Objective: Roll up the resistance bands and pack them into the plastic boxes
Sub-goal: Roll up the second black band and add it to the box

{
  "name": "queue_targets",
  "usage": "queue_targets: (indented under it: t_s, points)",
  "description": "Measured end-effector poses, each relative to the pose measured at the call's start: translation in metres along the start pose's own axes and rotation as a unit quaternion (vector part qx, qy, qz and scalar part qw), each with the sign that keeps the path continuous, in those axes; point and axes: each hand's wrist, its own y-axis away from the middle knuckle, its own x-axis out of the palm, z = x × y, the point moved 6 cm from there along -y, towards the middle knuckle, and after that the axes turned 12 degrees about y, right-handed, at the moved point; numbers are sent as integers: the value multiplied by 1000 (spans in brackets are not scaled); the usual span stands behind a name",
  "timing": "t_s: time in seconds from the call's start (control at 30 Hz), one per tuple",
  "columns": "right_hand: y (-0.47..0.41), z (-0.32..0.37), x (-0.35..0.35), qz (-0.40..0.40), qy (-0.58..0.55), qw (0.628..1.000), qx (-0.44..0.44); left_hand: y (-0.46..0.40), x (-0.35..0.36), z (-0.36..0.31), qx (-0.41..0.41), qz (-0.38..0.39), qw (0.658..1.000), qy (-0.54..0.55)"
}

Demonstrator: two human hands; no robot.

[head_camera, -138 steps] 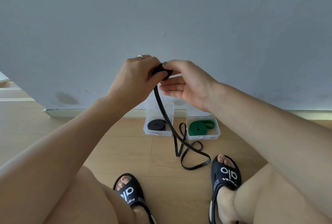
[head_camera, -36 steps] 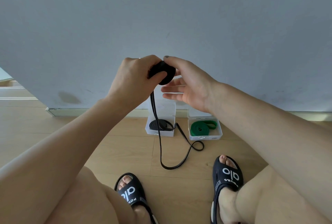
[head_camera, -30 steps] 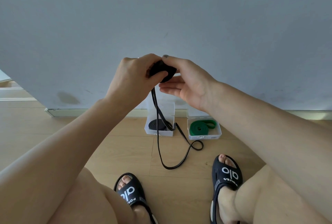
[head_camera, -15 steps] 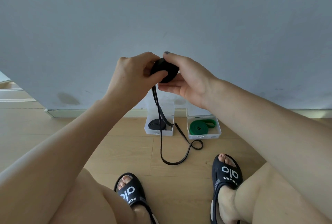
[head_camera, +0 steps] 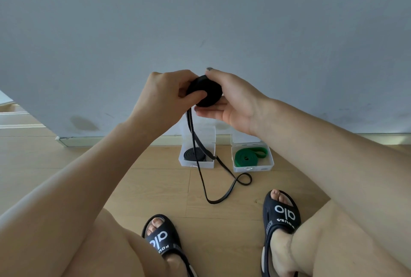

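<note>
A black resistance band (head_camera: 208,92) is partly wound into a round coil held at chest height in front of the wall. My left hand (head_camera: 164,96) pinches the coil from the left, thumb across its face. My right hand (head_camera: 231,103) cups it from the right and below. The band's loose tail (head_camera: 201,174) hangs down to the wooden floor and ends in a loop. On the floor by the wall stand two clear plastic boxes: the left box (head_camera: 183,162) holds a rolled black band (head_camera: 190,154), the right box (head_camera: 251,167) a rolled green band (head_camera: 245,157).
A grey wall fills the upper half of the view, with a pale baseboard (head_camera: 378,137) along the floor. My feet in black slides, the left foot (head_camera: 160,235) and the right foot (head_camera: 281,212), rest on the floor near the hanging tail. My bare knees frame the bottom corners.
The coil in my hands has grown thicker as more band was wound on. The tail on the floor has shortened from several loops to one loop.
</note>
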Motion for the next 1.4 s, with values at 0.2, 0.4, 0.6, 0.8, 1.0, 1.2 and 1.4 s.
queue_targets:
  t_s: [0.2,0.4,0.6,0.8,1.0,1.2,1.4]
  points:
    - [3,-4,1,32,5,999,33,1,1,4,-32,13,999,38]
    - [-1,-2,2,-1,79,997,-12,3,-2,2,-19,-4,1000,15]
    - [3,-1,4,26,19,999,1,2,-1,4,-17,5,1000,13]
    - [3,0,5,8,-17,1000,2,1,5,2,-21,4,1000,13]
    - [4,-1,-2,25,-10,999,20,3,1,7,-28,19,999,22]
    - [4,3,0,0,6,1000,-6,2,0,0,-23,1,1000,13]
    - [6,-1,-1,20,-12,1000,21,4,-5,-1,-32,-7,998,48]
